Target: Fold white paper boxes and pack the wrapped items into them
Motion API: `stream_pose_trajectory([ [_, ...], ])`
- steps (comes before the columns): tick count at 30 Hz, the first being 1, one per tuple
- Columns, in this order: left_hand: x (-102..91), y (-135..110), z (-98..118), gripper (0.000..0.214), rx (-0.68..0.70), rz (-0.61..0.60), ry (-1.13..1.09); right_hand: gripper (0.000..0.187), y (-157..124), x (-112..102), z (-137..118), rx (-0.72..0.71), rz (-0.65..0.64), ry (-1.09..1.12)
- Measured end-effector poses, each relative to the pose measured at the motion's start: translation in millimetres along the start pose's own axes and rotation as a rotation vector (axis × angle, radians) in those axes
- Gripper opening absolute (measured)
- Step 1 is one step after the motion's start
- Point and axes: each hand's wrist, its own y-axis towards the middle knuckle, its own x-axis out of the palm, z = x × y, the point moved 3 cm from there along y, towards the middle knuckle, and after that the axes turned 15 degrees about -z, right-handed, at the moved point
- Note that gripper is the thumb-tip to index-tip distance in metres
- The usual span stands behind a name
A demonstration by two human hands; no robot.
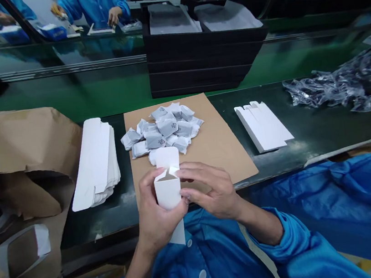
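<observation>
A small white carton [168, 192] stands upright near my chest, its top flaps raised and its top end uncovered. My left hand [157, 212] wraps round the carton's left side and front, with the thumb across the lower front. At the right side, my right hand [209, 188] has its fingertips on a small top flap and its thumb against the carton's edge. Just beyond the carton, a heap of small grey wrapped packets [166, 128] with printed marks lies on a flat brown cardboard sheet [223, 147].
Flattened white cartons are stacked left [94, 163], and more white cartons [264, 125] lie right. Black stacked trays [205, 58] stand at the back. Clear plastic bags [336, 83] lie far right; a brown paper-lined box [30, 142] is left. Co-workers in blue [94, 7] sit across.
</observation>
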Motion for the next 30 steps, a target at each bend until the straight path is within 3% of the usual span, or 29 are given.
stream_pose_trajectory([
  [4, 0.6, -0.9, 2.1, 0.043, 0.053, -0.106, 0.039, 0.019, 6.5, -12.4, -1.7, 0.009, -0.228, 0.103],
  [6, 3.2, -2.8, 2.6, 0.038, 0.061, -0.171, 0.044, 0.015, 13.0, -24.2, 2.9, 0.114, -0.202, 0.188],
  [9, 7.3, -5.6, 1.9, 0.035, 0.037, -0.228, 0.061, 0.018, 23.3, -35.6, 15.5, 0.332, -0.028, 0.411],
  [12, 11.4, -7.0, 0.1, 0.033, 0.025, -0.230, 0.080, 0.026, 32.0, -24.8, 23.9, 0.446, -0.127, 0.677],
  [15, 15.0, -8.0, -3.7, 0.038, 0.028, -0.206, 0.089, 0.026, 34.1, -11.9, 26.7, 0.483, -0.208, 0.789],
  [22, 18.3, -13.0, -13.1, 0.053, -0.070, -0.094, 0.081, 0.027, 27.0, 1.1, 28.9, 0.560, -0.327, 0.851],
  [27, 23.4, -14.6, -11.7, 0.057, -0.053, 0.002, -0.049, 0.021, 26.6, -1.6, 24.7, 0.486, -0.283, 0.703],
  [30, 22.8, -15.3, -9.4, 0.079, -0.026, 0.007, -0.130, 0.016, 26.6, -6.3, 17.0, 0.445, -0.288, 0.593],
])
